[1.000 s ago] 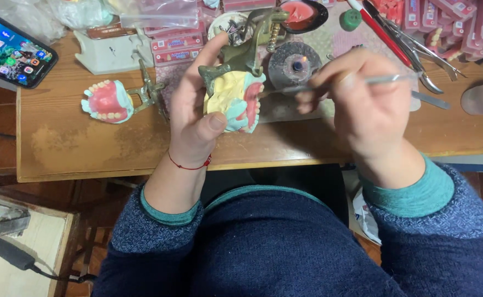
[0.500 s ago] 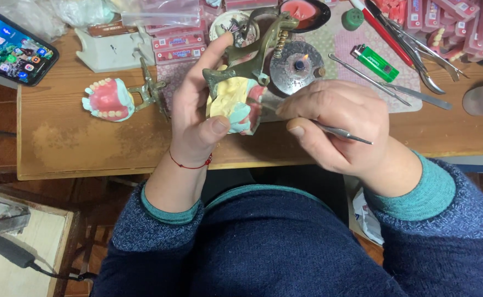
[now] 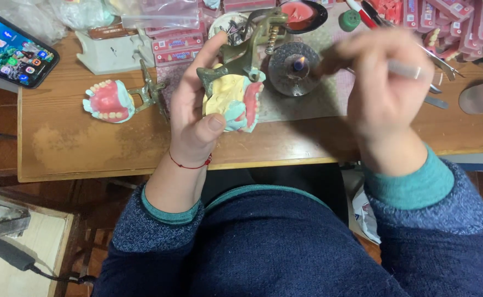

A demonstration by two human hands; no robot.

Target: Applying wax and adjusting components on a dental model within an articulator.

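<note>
Left hand (image 3: 195, 118) grips the denture model (image 3: 233, 99) above the desk (image 3: 87, 148), right hand (image 3: 381, 88) pinches a thin metal tool (image 3: 409, 70) near the burner flame (image 3: 298, 63) at 12 o'clock, so overheating could scorch wax.

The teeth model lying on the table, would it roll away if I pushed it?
Probably not: the teeth model lies flat and has a metal frame sticking out, so it would likely slide or swivel. It looks hard, and the small teeth might chip if knocked.
</note>
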